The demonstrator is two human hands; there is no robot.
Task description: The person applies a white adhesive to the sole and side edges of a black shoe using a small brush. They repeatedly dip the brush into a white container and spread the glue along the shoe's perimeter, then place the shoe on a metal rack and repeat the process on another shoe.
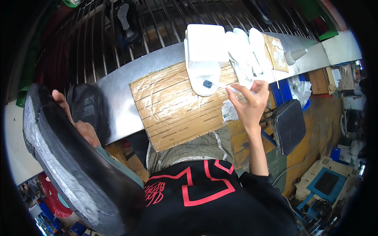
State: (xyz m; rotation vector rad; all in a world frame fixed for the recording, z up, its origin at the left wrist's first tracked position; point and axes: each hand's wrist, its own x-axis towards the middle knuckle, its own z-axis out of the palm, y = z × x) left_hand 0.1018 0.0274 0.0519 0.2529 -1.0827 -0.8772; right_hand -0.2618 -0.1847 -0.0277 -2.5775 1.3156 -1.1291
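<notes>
Very near the view on the left is a large black shoe (pixel 75 157) with a pale grey-white band along its side. My left hand (pixel 86 131) holds it from behind, and the shoe hides most of that hand. My right hand (pixel 252 98) is pinched beside a white holder (pixel 206 45), above a brown cardboard sheet (pixel 177 110). Something thin and whitish seems to be at those fingertips, too small to name. The holder's rounded white base carries a small dark patch (pixel 207 83) close to the fingers. Another black mesh shoe (pixel 88 108) stands behind my left hand.
White sole-shaped pieces (pixel 246 51) lie right of the holder, with a thin wooden stick (pixel 272 61) and a white cone-tipped piece (pixel 295 56) beyond. A metal roller conveyor (pixel 165 27) carrying dark shoes runs along the back. A dark padded seat (pixel 289 126) stands at the right.
</notes>
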